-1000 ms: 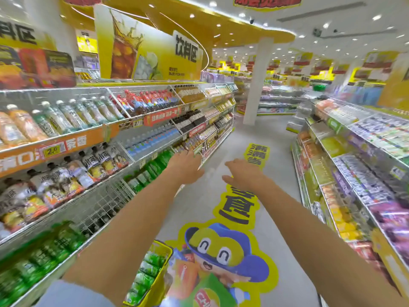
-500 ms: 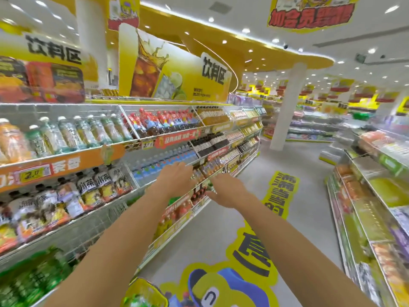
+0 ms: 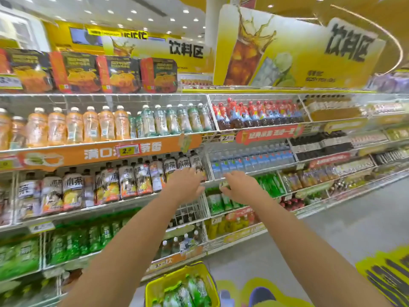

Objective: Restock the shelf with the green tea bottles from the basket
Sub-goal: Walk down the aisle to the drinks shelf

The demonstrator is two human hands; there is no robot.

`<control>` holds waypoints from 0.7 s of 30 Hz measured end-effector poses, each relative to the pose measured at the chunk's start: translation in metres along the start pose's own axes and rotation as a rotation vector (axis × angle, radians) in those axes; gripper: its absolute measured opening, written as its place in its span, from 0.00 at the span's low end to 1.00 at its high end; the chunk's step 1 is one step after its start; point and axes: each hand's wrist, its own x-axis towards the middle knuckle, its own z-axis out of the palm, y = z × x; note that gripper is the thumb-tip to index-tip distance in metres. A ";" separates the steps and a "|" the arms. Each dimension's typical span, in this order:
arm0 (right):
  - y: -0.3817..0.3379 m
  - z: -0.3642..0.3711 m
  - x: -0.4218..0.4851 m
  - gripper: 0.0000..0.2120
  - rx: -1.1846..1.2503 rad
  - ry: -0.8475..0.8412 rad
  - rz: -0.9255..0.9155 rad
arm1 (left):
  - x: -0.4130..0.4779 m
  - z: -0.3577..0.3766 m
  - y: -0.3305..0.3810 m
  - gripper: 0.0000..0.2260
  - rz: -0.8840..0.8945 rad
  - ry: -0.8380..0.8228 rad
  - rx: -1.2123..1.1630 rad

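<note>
1. The left hand [image 3: 184, 185] is stretched out toward the shelf [image 3: 104, 209]. Its fingers [image 3: 197, 189] are curled loosely downward and close on nothing. They lie in front of the dark-capped tea bottles [image 3: 141, 178]; whether they touch one I cannot tell.
2. The right hand [image 3: 238, 185] reaches just right of the left hand. Its fingers [image 3: 226, 191] are bent and appear to touch a small pale tag [image 3: 224, 184] on the shelf edge; blur hides whether they pinch it.
3. The basket [image 3: 155, 286] sits on the floor below both hands. It looks full of green bottles [image 3: 188, 289].
4. Below the hands, the shelf has a bare wire stretch [image 3: 190, 212] between green stock to its left and right. That gap is likely where the bottles go.
5. My judgement: restocking has barely begun. Neither hand carries a bottle, and the whole load looks left to move.
</note>
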 end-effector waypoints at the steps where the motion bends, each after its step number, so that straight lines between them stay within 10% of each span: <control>1: -0.005 0.005 0.010 0.20 -0.002 0.007 -0.057 | -0.003 0.005 -0.005 0.18 -0.071 -0.012 -0.023; 12: -0.081 0.064 0.067 0.18 0.080 -0.111 -0.490 | -0.082 0.060 -0.034 0.25 -0.508 -0.307 -0.055; 21: -0.100 0.131 0.095 0.22 0.034 -0.200 -0.515 | -0.059 0.138 -0.048 0.23 -0.511 -0.368 -0.101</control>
